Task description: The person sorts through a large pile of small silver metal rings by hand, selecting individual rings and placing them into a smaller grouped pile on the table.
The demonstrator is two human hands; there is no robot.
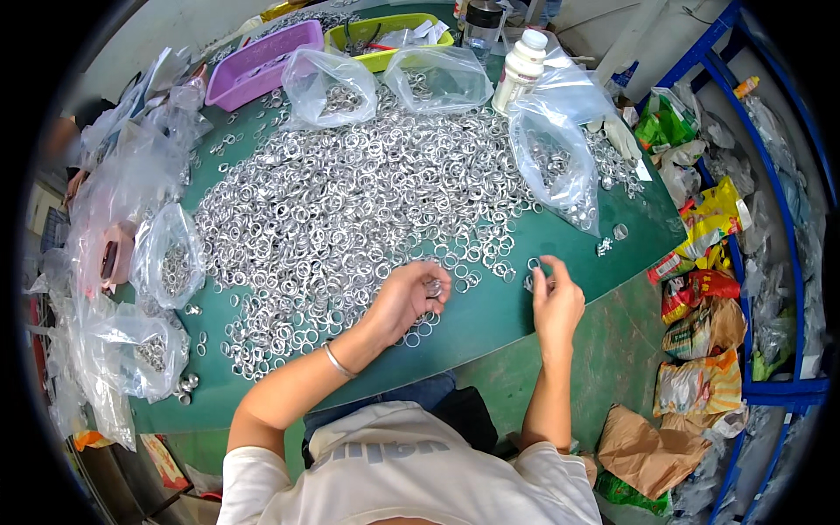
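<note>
A wide heap of silver metal rings (pixel 350 192) covers much of the green tabletop (pixel 490 324). My left hand (pixel 409 297), with a bangle at its wrist, is at the heap's near edge. Its fingers curl around a few silver rings that show between thumb and fingers. To the right, my right hand (pixel 557 302) is over the table's near edge, fingers bent toward the thumb. Silver rings (pixel 532 264) show at its fingertips; how many it holds is partly hidden.
Clear plastic bags of rings (pixel 553 157) stand around the heap. Behind are a purple basket (pixel 262 63), a yellow-green basket (pixel 389 54), a white bottle (pixel 521 70) and a dark-lidded jar (pixel 481 28). Blue shelving (pixel 761 166) and colourful sacks (pixel 698 385) flank the right side.
</note>
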